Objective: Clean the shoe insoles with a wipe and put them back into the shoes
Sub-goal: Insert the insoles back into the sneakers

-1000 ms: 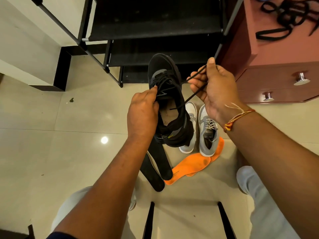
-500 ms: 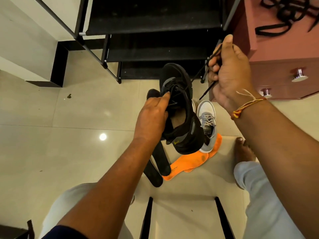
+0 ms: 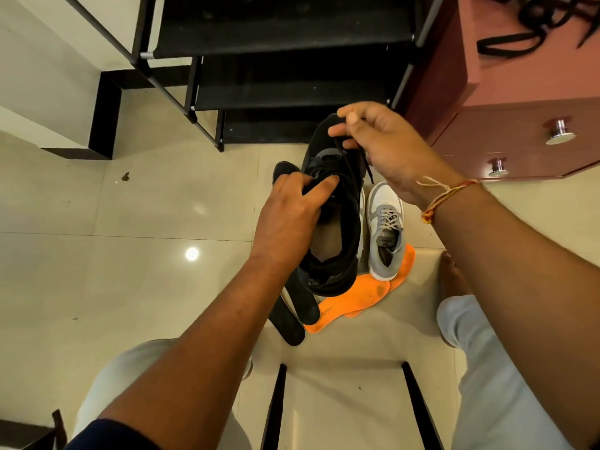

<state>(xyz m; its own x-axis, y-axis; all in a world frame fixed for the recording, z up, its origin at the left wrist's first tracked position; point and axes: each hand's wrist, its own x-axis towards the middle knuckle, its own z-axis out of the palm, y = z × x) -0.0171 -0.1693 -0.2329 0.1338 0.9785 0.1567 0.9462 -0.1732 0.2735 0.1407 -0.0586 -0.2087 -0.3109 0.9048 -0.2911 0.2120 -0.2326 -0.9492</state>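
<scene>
Pale glossy floor tiles [image 3: 97, 254] lie under everything, and above them a black shoe [image 3: 344, 228] is held up with its toe pointing away and its opening turned to the camera, a tan lining seen inside. It is gripped at the lacing by the left hand [image 3: 289, 216], whose fingers [image 3: 324, 185] are curled over the upper. The right hand [image 3: 386, 147] is raised over the shoe's toe, and a black lace [image 3: 367, 164] is pinched between its thumb and curled fingers [image 3: 344, 128], with a loose end hanging below the palm. A red and yellow thread band [image 3: 448, 196] is tied round the right wrist.

Below the left fingers, two black insoles [image 3: 289, 323] lie overlapping on the floor, and orange insoles [image 3: 354, 300] are fanned out just to their right. Below the right fingers a grey and white sneaker [image 3: 386, 228] stands with its heel on the orange insoles. The toe of a second black shoe [image 3: 285, 168] is seen just beyond the left knuckles. Farther beyond the fingers a black shoe rack [image 3: 285, 37] stands, and to the right of the right hand a maroon drawer cabinet [image 3: 519, 92] with round metal knobs [image 3: 560, 133] carries black straps [image 3: 532, 30] on its top
</scene>
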